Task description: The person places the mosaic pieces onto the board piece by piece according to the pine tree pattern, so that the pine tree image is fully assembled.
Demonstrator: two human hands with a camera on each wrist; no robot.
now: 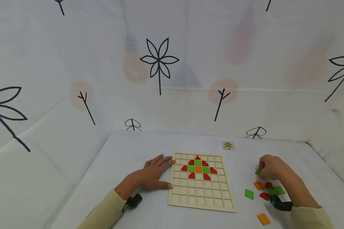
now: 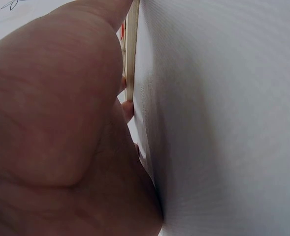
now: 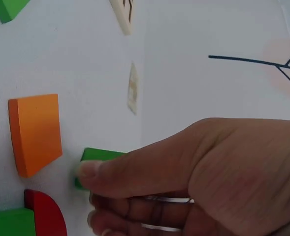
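Observation:
A pale wooden grid board [image 1: 202, 192] lies on the white table, with red, green and orange tiles set in its upper cells. My left hand [image 1: 153, 173] is spread flat on the cloth, its thumb and fingertips touching the board's left edge. In the left wrist view, the palm and the board's edge [image 2: 131, 54] show. Off to the right, my right hand [image 1: 272, 167] pinches a green tile [image 3: 103, 154] with curled fingers, close to the tabletop. Just nearer than that hand lie loose tiles, among them an orange tile [image 1: 258, 185] and a green tile [image 1: 249, 194].
Behind the board lies a small card [image 1: 228, 145] with a brown tree-like figure on a grid. One orange tile [image 1: 263, 219] sits apart near the front. Red half-round tiles [image 1: 264, 196] are in the loose group. A patterned white cloth [image 1: 186, 105] rises behind and beside the table.

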